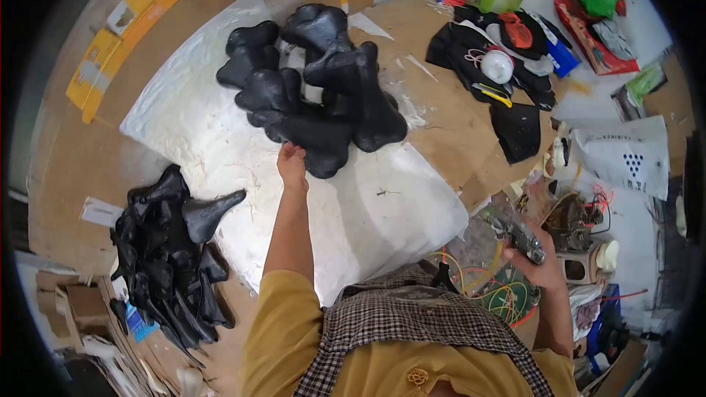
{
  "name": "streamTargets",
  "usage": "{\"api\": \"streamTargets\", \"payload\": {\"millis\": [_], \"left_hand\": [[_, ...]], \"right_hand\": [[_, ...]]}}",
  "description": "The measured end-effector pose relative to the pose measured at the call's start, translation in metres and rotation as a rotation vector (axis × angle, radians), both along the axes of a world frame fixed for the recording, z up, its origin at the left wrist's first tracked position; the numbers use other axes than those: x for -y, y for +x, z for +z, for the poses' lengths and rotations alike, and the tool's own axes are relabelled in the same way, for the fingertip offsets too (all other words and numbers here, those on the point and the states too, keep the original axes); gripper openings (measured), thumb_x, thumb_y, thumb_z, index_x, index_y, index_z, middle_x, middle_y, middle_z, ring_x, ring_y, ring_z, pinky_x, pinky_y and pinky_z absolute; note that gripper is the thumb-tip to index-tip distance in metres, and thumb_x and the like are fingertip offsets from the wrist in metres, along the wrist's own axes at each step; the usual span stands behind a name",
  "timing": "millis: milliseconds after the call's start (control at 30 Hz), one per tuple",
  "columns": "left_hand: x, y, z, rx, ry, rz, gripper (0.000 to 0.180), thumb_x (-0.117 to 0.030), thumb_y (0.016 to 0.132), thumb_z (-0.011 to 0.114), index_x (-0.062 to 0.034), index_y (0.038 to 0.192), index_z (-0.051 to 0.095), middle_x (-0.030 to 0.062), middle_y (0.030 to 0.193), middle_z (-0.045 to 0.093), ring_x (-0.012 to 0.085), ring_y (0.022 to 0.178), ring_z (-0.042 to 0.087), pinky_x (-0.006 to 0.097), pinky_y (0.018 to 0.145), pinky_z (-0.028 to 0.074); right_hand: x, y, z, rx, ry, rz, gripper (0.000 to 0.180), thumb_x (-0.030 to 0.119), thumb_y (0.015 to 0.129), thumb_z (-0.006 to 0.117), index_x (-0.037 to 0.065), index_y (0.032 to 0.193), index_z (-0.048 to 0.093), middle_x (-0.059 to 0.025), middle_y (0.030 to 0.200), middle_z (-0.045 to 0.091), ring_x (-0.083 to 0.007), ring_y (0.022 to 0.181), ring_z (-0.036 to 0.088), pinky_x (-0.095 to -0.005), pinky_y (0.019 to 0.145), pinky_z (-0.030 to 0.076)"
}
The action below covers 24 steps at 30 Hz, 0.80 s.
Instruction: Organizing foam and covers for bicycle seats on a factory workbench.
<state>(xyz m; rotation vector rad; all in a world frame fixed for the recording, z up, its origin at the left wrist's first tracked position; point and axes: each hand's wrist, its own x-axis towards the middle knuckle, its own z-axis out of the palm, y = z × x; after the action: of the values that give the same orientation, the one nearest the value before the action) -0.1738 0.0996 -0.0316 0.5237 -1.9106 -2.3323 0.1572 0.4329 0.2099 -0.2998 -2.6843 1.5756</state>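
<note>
My left hand [292, 162] reaches forward and touches the near edge of a heap of black saddle-shaped pieces [316, 84] lying on a white plastic sheet [220, 140]; its fingers curl on the closest black piece [316, 143]. My right hand [540, 257] is low at the right, closed around a dark metal hand tool [523, 238]. A second heap of black covers and saddle pieces [169, 250] lies at my left.
Cardboard [456, 125] covers the floor. Black cloth pieces, a white round object [497, 65] and coloured bags lie at the far right. A white sack [625, 154], tangled coloured wires [500, 294] and yellow-edged boxes [110, 44] are around.
</note>
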Motion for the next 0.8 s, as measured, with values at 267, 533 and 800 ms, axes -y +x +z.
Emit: {"api": "streamTargets", "payload": {"millis": [267,533,800], "left_hand": [[-0.04,0.011,0.024,-0.197,0.208,-0.173,0.015,0.009,0.077,0.052,-0.0048,0.082,0.052,0.0012,0.084,0.055,0.0103,0.08,0.05,0.022,0.078,0.039],[-0.087,-0.024,0.089,-0.034,0.496,-0.525,0.029,0.007,0.073,0.048,-0.0009,0.099,0.057,0.0076,0.102,0.06,0.0204,0.1,0.052,0.027,0.092,0.037],[-0.136,-0.048,0.024,0.002,0.163,-0.6,0.029,0.004,0.066,0.052,-0.0026,0.094,0.056,0.0042,0.089,0.056,0.0188,0.087,0.05,0.027,0.082,0.037]], "right_hand": [[0.003,-0.016,0.026,-0.293,-0.325,-0.126,0.053,0.01,0.074,0.068,-0.003,0.12,0.045,-0.0049,0.076,0.056,-0.0112,0.068,0.055,-0.0259,0.061,0.047],[-0.016,0.015,-0.012,-0.147,-0.431,-0.084,0.056,0.008,0.074,0.066,-0.003,0.123,0.041,-0.009,0.078,0.06,-0.0147,0.071,0.057,-0.0273,0.065,0.046],[-0.016,0.002,0.012,-0.287,-0.434,-0.03,0.064,0.019,0.073,0.071,-0.006,0.122,0.039,-0.0128,0.079,0.059,-0.0178,0.072,0.058,-0.0301,0.066,0.047]]}}
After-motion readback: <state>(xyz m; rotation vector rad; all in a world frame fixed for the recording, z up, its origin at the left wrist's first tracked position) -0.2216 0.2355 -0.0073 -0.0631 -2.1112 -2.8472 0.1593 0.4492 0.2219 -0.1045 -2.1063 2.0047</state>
